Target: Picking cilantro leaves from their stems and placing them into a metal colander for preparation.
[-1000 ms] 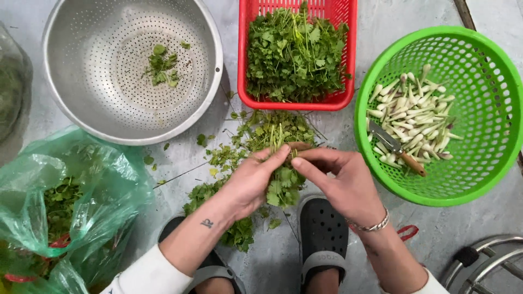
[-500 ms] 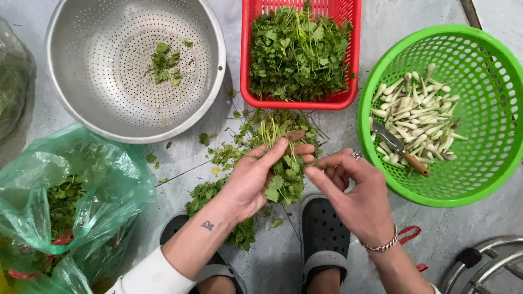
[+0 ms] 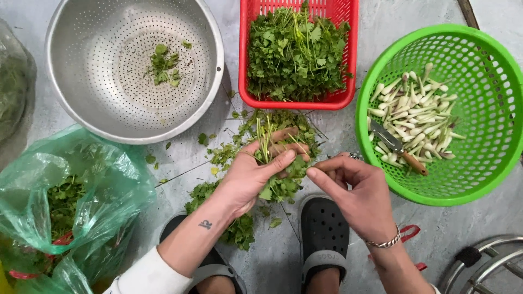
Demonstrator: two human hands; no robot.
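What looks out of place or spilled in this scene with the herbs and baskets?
Loose green leaves lie scattered on the grey floor between the metal colander and the red basket. A small knife lies inside the green basket among the cut white stems, which seems odd.

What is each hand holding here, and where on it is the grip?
The left hand clasps a bunch of leafy green herbs around the stems. The right hand pinches at that bunch's side; whether it grips a sprig cannot be told.
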